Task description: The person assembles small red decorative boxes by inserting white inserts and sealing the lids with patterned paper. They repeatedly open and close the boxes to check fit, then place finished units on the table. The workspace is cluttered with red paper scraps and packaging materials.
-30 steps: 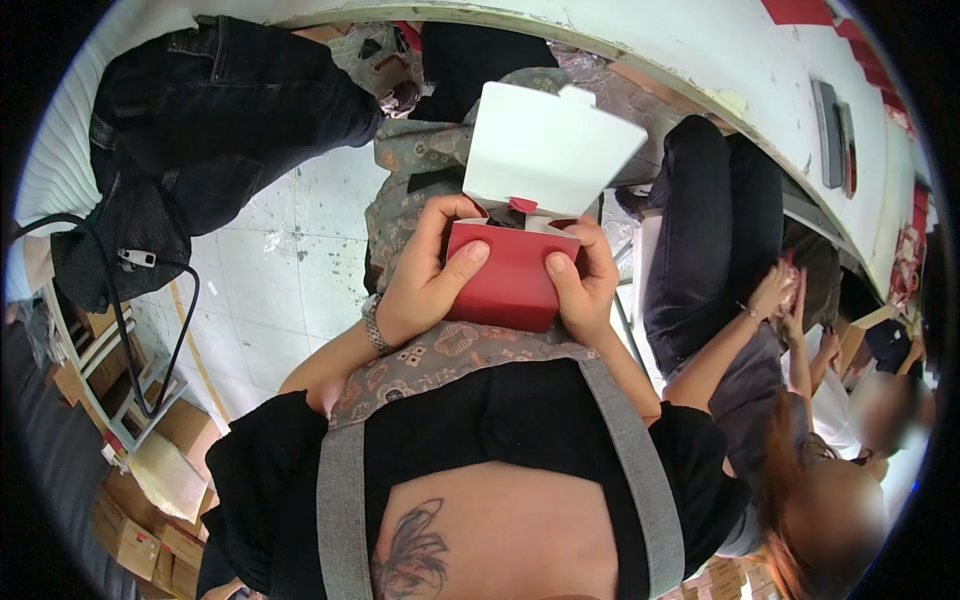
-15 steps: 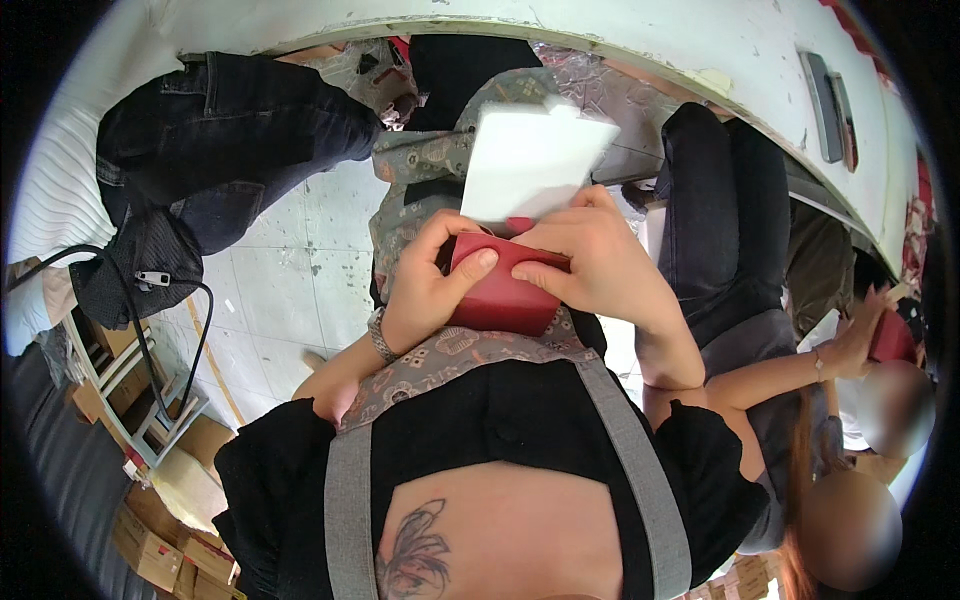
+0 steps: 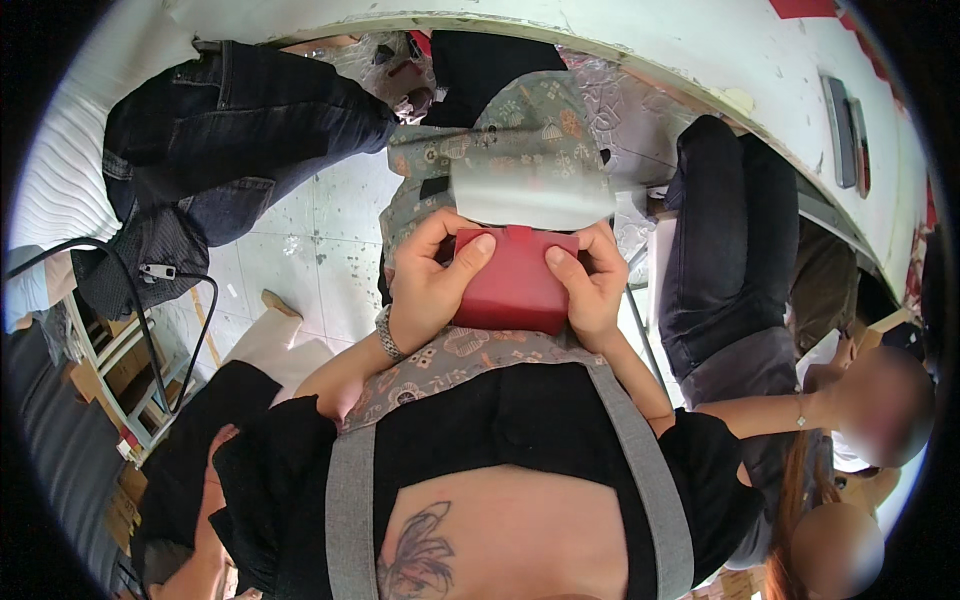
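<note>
Both my hands grip a red wallet in front of my lap, its smooth face toward me and a small red tab at the middle of its upper edge. My left hand pinches the upper left corner, thumb on the face and fingers behind. At the upper right corner my right hand holds on the same way. Just beyond the wallet, a white sheet lies over the patterned grey apron. The sheet is blurred, and I cannot tell what it is made of.
A white table curves across the far side, with a phone-like dark slab on it. People sit close on both sides; their dark-trousered legs flank me. A black cable hangs at the left near stacked cardboard boxes.
My right hand has moved from over the wallet to its right corner. The white sheet has dropped from upright onto my lap. Someone's arm and leg now show at the lower left.
</note>
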A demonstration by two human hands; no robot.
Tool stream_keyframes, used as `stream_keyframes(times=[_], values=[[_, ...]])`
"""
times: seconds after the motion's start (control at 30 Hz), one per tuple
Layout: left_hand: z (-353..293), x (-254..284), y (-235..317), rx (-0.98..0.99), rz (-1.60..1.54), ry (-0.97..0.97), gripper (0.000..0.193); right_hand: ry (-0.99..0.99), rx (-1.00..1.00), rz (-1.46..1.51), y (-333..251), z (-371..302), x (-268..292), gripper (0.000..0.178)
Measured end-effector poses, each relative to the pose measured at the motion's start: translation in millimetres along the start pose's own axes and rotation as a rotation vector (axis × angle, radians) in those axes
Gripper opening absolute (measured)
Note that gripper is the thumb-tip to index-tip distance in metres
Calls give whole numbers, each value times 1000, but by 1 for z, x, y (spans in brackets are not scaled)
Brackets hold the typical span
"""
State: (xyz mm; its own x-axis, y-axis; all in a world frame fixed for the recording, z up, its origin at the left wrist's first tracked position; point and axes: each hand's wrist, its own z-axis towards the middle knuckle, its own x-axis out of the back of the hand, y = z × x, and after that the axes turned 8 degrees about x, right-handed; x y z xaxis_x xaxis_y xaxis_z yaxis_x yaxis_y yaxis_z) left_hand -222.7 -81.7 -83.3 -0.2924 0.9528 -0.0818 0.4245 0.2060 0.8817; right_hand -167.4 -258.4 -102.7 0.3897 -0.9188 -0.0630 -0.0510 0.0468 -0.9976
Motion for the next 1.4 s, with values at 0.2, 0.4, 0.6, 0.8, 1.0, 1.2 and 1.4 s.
stream_keyframes(times=[0.2,0.4,0.6,0.8,1.0,1.2,1.4], values=[[6,-1,-11,4,-20,39,10,139,-134,229,-2,5,-12,10],[17,2,-4,112,-232,-117,15,42,-170,150,12,-2,-7,19],[29,15,-25,-27,67,-293,19,-75,-159,179,21,4,-1,14],[24,32,-21,-203,434,-462,63,-44,-136,364,27,9,3,18],[55,22,3,-443,372,-444,65,1,-243,499,33,44,4,18],[59,10,18,-489,156,-416,58,-78,150,306,2,53,8,24],[63,19,35,-625,340,-271,57,-204,471,-34,-8,56,8,46]])
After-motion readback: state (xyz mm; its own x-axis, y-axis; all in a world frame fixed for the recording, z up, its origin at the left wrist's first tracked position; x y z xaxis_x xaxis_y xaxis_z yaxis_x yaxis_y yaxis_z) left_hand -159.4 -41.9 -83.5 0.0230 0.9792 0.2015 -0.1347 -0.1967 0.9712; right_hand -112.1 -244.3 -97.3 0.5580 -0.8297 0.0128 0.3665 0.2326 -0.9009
